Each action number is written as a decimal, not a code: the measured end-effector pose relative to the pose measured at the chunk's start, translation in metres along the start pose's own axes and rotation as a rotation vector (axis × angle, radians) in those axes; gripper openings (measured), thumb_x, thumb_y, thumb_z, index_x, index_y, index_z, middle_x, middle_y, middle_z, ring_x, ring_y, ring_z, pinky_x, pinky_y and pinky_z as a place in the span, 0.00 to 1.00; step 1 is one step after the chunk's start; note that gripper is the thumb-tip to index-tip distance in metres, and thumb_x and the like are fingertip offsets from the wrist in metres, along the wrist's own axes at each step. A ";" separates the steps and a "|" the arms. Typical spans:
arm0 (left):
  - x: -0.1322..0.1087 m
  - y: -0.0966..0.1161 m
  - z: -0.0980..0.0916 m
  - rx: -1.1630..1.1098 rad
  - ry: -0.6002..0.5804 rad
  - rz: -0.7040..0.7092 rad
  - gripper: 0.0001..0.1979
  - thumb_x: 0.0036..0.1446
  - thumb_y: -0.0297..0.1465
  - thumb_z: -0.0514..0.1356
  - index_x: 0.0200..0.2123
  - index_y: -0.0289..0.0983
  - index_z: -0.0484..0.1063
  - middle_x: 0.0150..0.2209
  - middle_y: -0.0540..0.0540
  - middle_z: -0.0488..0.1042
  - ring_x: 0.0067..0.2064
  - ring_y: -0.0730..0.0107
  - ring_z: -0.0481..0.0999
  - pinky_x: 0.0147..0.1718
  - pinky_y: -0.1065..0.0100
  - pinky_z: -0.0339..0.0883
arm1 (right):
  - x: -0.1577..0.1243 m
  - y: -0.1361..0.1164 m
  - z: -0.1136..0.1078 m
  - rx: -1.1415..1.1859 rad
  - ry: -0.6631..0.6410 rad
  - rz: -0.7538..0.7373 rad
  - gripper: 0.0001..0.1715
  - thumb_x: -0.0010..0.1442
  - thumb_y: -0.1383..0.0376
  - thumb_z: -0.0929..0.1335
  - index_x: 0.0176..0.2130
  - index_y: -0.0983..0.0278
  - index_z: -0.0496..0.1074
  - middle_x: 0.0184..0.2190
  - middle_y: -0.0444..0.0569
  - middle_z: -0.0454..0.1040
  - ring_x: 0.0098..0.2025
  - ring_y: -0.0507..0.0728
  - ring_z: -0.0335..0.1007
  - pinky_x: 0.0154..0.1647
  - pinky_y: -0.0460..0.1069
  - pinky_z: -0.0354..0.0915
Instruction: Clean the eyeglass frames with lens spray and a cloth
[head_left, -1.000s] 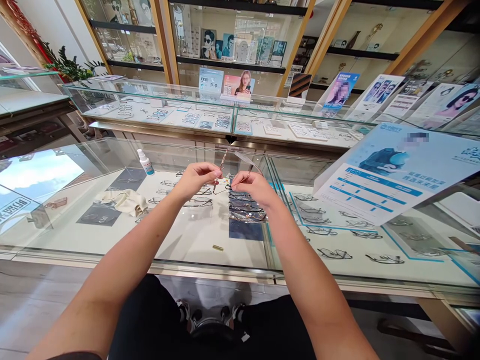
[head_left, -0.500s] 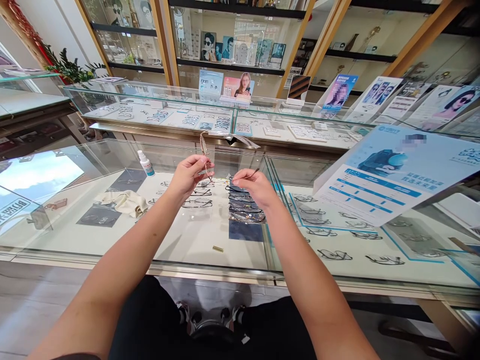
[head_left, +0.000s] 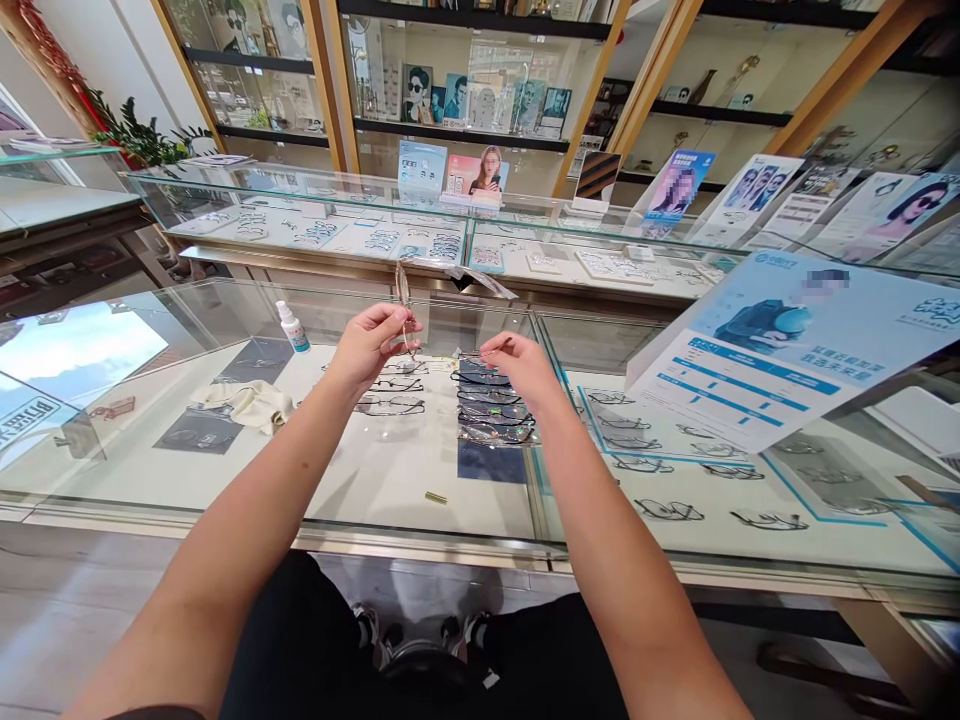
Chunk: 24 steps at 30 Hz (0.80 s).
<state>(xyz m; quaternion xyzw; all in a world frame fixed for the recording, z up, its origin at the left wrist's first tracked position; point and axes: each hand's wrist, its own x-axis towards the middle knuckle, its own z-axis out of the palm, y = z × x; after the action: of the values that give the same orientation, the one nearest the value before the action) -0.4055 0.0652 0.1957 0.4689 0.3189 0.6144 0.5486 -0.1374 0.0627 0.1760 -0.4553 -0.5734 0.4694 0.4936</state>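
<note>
My left hand is closed on a pair of thin-rimmed eyeglasses, held up over the glass counter with the front seen nearly edge-on. My right hand pinches a thin brownish piece that looks like a temple of these eyeglasses; its link to the front is too fine to make out. Under the right hand, a column of several dark-framed eyeglasses lies on a dark blue mat. More eyeglasses lie in a column beneath the left hand.
A white spray bottle stands on the left, beyond a crumpled cream cloth. A small gold-coloured piece lies near the front. At right, a large blue-and-white sign leans over the counter. Another glass display case runs behind.
My left hand has shifted slightly left and down with the eyeglasses, which have turned a little more edge-on. My right hand has moved slightly to the right, widening the gap between the hands.
</note>
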 end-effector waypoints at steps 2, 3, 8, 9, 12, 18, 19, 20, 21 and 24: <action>0.000 0.001 -0.001 0.009 0.002 0.018 0.29 0.40 0.49 0.85 0.34 0.38 0.78 0.37 0.47 0.80 0.44 0.64 0.84 0.40 0.64 0.81 | 0.006 0.004 -0.009 -0.026 0.216 -0.022 0.10 0.49 0.61 0.78 0.31 0.60 0.77 0.32 0.45 0.80 0.35 0.55 0.71 0.40 0.52 0.66; 0.000 0.001 -0.001 0.017 0.001 0.029 0.29 0.40 0.49 0.85 0.34 0.38 0.78 0.37 0.47 0.80 0.44 0.63 0.84 0.40 0.64 0.81 | 0.008 0.006 -0.013 -0.026 0.321 -0.050 0.10 0.50 0.61 0.78 0.32 0.60 0.77 0.32 0.45 0.80 0.35 0.55 0.71 0.41 0.53 0.66; -0.003 -0.002 0.001 0.109 -0.033 0.062 0.27 0.43 0.50 0.84 0.33 0.37 0.80 0.36 0.46 0.81 0.43 0.63 0.84 0.42 0.63 0.82 | 0.006 0.000 -0.014 -0.006 0.553 -0.313 0.08 0.54 0.61 0.76 0.32 0.60 0.77 0.32 0.45 0.80 0.35 0.56 0.71 0.43 0.53 0.68; -0.004 -0.002 0.002 0.125 -0.041 0.059 0.27 0.43 0.50 0.84 0.33 0.37 0.80 0.36 0.45 0.81 0.43 0.64 0.84 0.42 0.62 0.82 | 0.004 -0.002 -0.011 -0.036 0.525 -0.360 0.08 0.55 0.60 0.76 0.32 0.60 0.77 0.32 0.45 0.80 0.35 0.56 0.71 0.43 0.53 0.68; -0.005 -0.002 0.003 0.157 -0.061 0.041 0.28 0.42 0.51 0.84 0.33 0.37 0.82 0.37 0.44 0.82 0.43 0.64 0.84 0.43 0.62 0.83 | -0.003 -0.006 -0.001 -0.157 0.423 -0.434 0.09 0.60 0.57 0.74 0.33 0.60 0.80 0.34 0.46 0.83 0.36 0.56 0.73 0.43 0.53 0.68; -0.008 -0.001 0.004 0.235 -0.153 -0.001 0.27 0.45 0.53 0.82 0.34 0.37 0.83 0.39 0.42 0.84 0.42 0.64 0.83 0.44 0.61 0.83 | -0.003 -0.003 -0.001 -0.173 0.450 -0.446 0.13 0.64 0.54 0.73 0.41 0.60 0.83 0.42 0.51 0.87 0.38 0.58 0.76 0.44 0.55 0.70; -0.008 -0.001 0.004 0.250 -0.171 -0.010 0.27 0.45 0.53 0.82 0.34 0.37 0.83 0.39 0.42 0.84 0.42 0.64 0.83 0.44 0.61 0.83 | -0.001 -0.002 -0.002 -0.168 0.461 -0.452 0.13 0.64 0.54 0.73 0.42 0.60 0.82 0.43 0.51 0.87 0.38 0.58 0.76 0.44 0.55 0.70; -0.008 -0.002 0.003 0.265 -0.188 -0.020 0.27 0.46 0.53 0.82 0.34 0.37 0.83 0.39 0.42 0.84 0.42 0.63 0.83 0.44 0.61 0.83 | 0.000 0.000 -0.003 -0.166 0.470 -0.461 0.13 0.65 0.54 0.73 0.43 0.60 0.82 0.44 0.51 0.87 0.38 0.57 0.76 0.43 0.55 0.70; -0.008 -0.002 0.003 0.279 -0.202 -0.028 0.27 0.46 0.53 0.82 0.34 0.37 0.83 0.39 0.42 0.84 0.42 0.63 0.83 0.44 0.61 0.83 | 0.002 0.001 -0.004 -0.165 0.478 -0.473 0.13 0.65 0.54 0.73 0.43 0.59 0.80 0.45 0.52 0.86 0.38 0.57 0.76 0.43 0.54 0.71; -0.008 -0.004 0.001 0.311 -0.225 -0.035 0.27 0.47 0.54 0.81 0.34 0.37 0.83 0.40 0.41 0.85 0.43 0.62 0.83 0.44 0.61 0.82 | 0.004 0.003 -0.005 -0.131 0.494 -0.507 0.13 0.66 0.54 0.73 0.46 0.58 0.75 0.47 0.52 0.86 0.42 0.58 0.79 0.44 0.54 0.72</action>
<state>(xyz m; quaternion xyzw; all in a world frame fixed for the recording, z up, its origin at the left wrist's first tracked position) -0.4037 0.0586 0.1905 0.6082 0.3550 0.4918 0.5121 -0.1326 0.0674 0.1737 -0.4290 -0.5604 0.1701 0.6877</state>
